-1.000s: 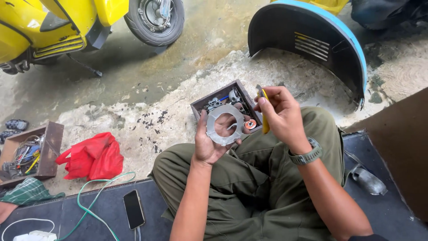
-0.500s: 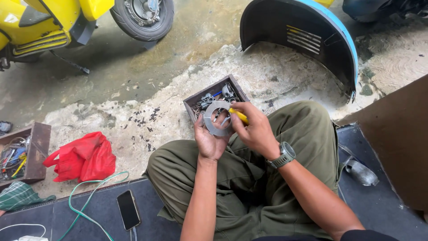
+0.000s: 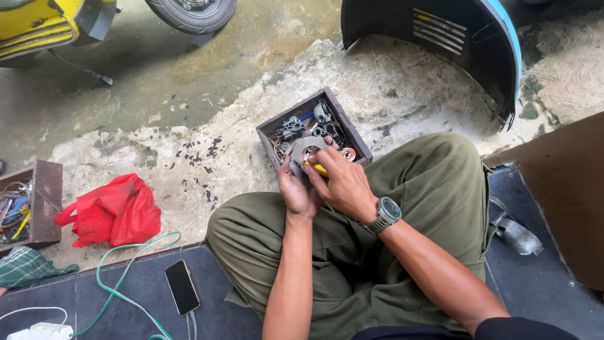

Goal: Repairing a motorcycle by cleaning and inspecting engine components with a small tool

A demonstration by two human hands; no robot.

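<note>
— Grey metal ring-shaped plate (image 3: 304, 153) sits in our left hand (image 3: 299, 192), over the brown parts box (image 3: 354, 135) at twelve o'clock.

— Our right hand (image 3: 344, 182), gripping a yellow-handled tool (image 3: 318, 169), has now closed onto it.

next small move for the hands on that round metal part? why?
Probably keep the left hand gripping the grey ring-shaped metal part and press the yellow-handled tool in the right hand against it. The tool already sits at the part's face, both held over the lap beside the wooden parts box. The tip itself is hidden.
</note>
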